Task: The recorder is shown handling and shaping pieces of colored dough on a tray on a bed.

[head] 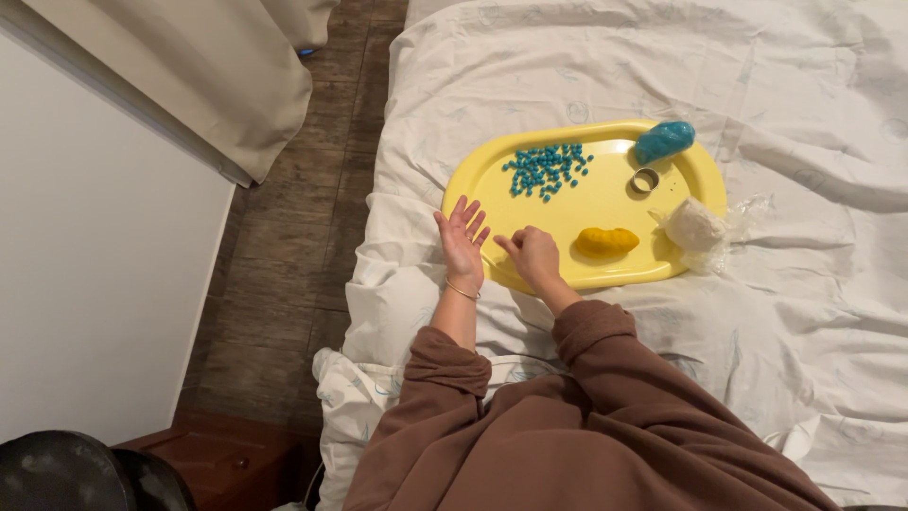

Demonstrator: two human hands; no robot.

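Right hand [532, 254] is curling loosely, holding nothing visible; yellow dough lump [606, 241] is lying just right of it, long axis sideways, left hand [462, 237] is resting open farther off

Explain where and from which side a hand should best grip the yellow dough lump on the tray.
Probably across the middle of the yellow dough lump, pinching its narrow width from above: it lies flat and elongated on the yellow tray, nothing touching it.
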